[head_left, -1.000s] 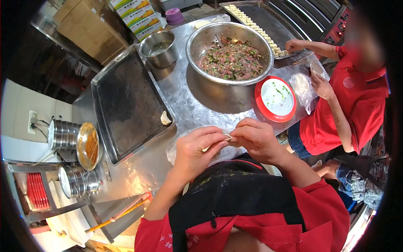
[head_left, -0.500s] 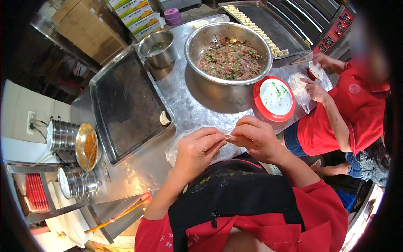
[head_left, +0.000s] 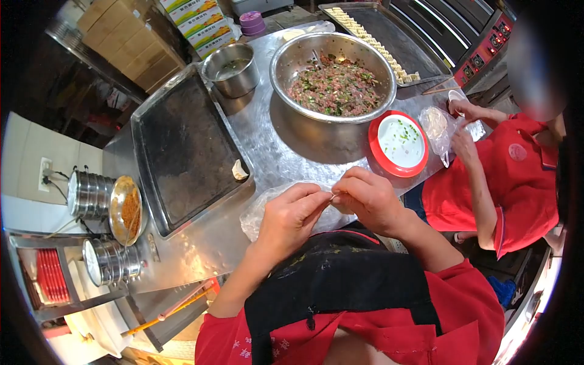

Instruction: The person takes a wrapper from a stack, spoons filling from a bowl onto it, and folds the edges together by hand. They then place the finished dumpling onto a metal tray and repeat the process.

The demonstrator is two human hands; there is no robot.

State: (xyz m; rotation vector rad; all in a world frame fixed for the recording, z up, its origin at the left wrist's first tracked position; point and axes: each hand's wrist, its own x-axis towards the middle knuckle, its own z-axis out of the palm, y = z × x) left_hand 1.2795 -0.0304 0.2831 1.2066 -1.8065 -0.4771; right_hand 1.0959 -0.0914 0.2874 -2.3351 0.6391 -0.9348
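Hands: left hand (head_left: pixel 287 219) and right hand (head_left: pixel 368 201) meet at lower centre, fingertips pinched tight on a dumpling (head_left: pixel 333 196).
Hidden: fingers cover it; only a pale sliver shows, long axis unreadable.
Bag: plastic bag (head_left: pixel 255 214) beneath, contents unclear.
Tray: dark tray (head_left: pixel 182 146), centre left, with one finished dumpling (head_left: pixel 239 171).
Bowl: steel bowl (head_left: pixel 295 52), top centre, holds minced filling (head_left: pixel 334 88).

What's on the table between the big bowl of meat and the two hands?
Mostly bare table; only a clear plastic bag lies by the left hand and right hand, which pinch a dumpling. The head view shows it.
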